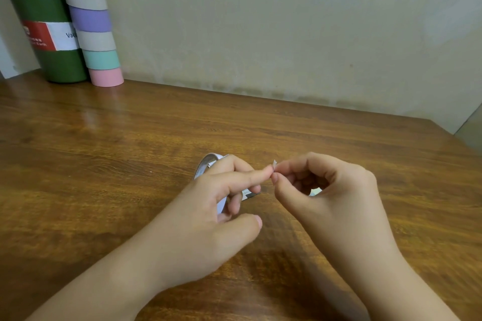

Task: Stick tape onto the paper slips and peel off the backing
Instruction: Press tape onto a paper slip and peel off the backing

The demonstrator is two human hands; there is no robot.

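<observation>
Head view: tiny tape tab (274,164) sits between both hands, touching fingertips. Right hand (331,190) pinches tab. Left hand (224,206) holds curled paper slip (208,163), forefinger propping tab. Right hand better placed to peel.

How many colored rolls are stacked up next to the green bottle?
7 show in the stack of rolls at the table's far left corner, right of the green bottle, pink at the bottom; the frame's top edge may hide more.

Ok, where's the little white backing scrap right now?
In the head view, just right of centre above the table: the backing scrap is pinched by the right hand, touching the left hand's index fingertip.
</observation>
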